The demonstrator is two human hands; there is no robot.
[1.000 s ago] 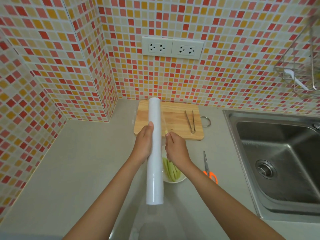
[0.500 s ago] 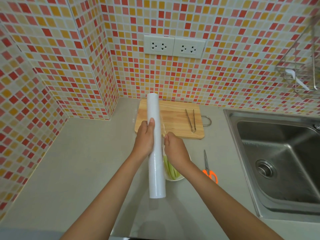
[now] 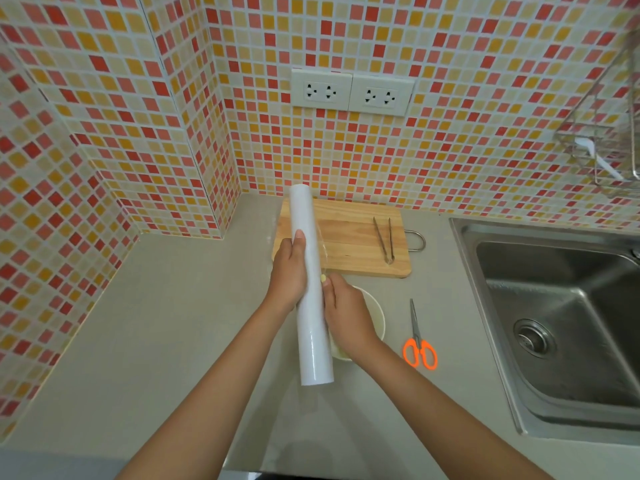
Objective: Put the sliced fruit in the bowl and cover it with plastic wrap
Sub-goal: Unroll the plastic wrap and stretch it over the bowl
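While the left hand (image 3: 289, 271) gripped the plastic wrap roll (image 3: 310, 289) above the bowl (image 3: 375, 317), the right hand (image 3: 346, 313) apparently pinched its thin, clingy film edge; hold that corner gently.

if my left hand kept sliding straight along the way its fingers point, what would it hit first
Your left hand grips the plastic wrap roll with its fingers pointing away from you along the roll. Going straight on, it would probably pass above the wooden cutting board and first meet the tiled wall, though depth is unclear.
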